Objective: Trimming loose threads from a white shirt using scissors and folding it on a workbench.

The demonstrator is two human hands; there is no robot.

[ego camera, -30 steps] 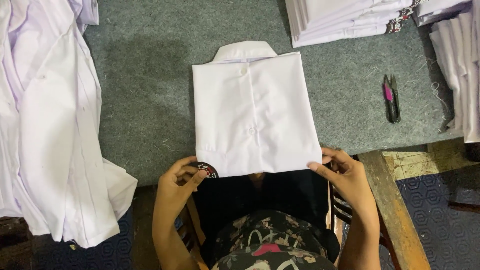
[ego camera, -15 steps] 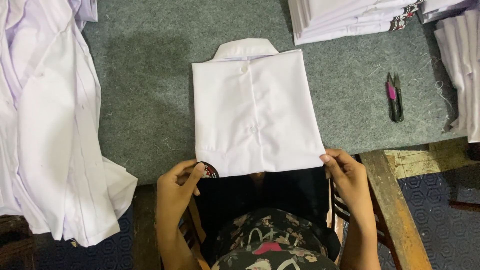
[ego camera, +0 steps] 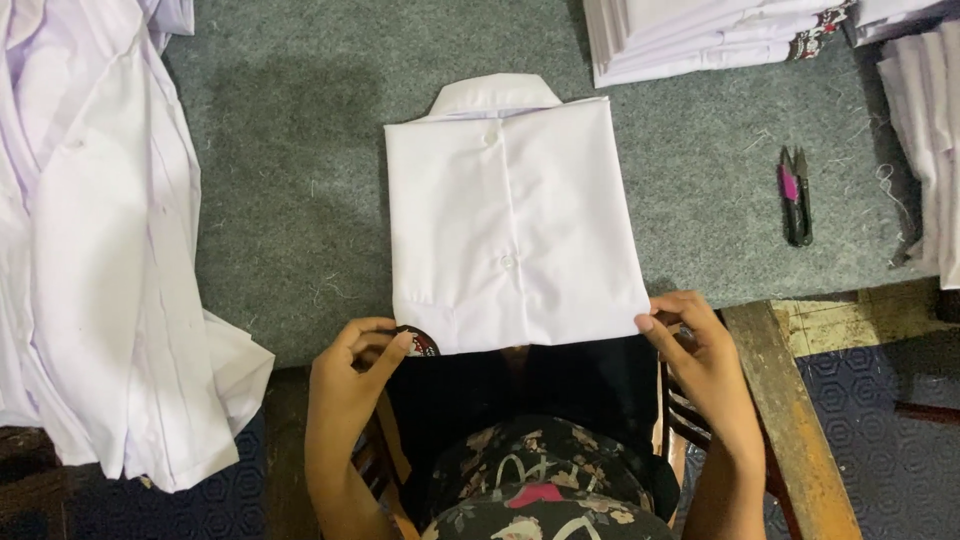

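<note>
Here the folded white shirt (ego camera: 515, 220) lies flat on the grey felt-covered bench (ego camera: 290, 180), its long axis running from 12 to 6 o'clock. The collar (ego camera: 497, 93) points to 12 o'clock, away from the person, and the folded bottom edge faces 6 o'clock at the near rim of the bench. The button placket runs down the middle along the same axis.

The left hand (ego camera: 355, 365) sits at the shirt's 7 o'clock corner, fingers curled, the grip nearly closed around a small round dark patch (ego camera: 418, 342) that peeks out just under the shirt's lower edge. The right hand (ego camera: 695, 345) is at the 5 o'clock corner, thumb and forefinger pinched on the very corner of the fabric, the other fingers loosely bent. So the shirt stretches away from both grips toward 12 o'clock, held only along its near edge.

At 9 o'clock from the shirt a heap of loose white garments (ego camera: 100, 250) hangs over the bench edge. At 1 o'clock lies a stack of folded white shirts (ego camera: 700, 35), and at 3 o'clock, well apart, a small pair of thread snips (ego camera: 795, 195) with a pink handle. More white cloth (ego camera: 925, 150) lies at the far 3 o'clock edge.
</note>
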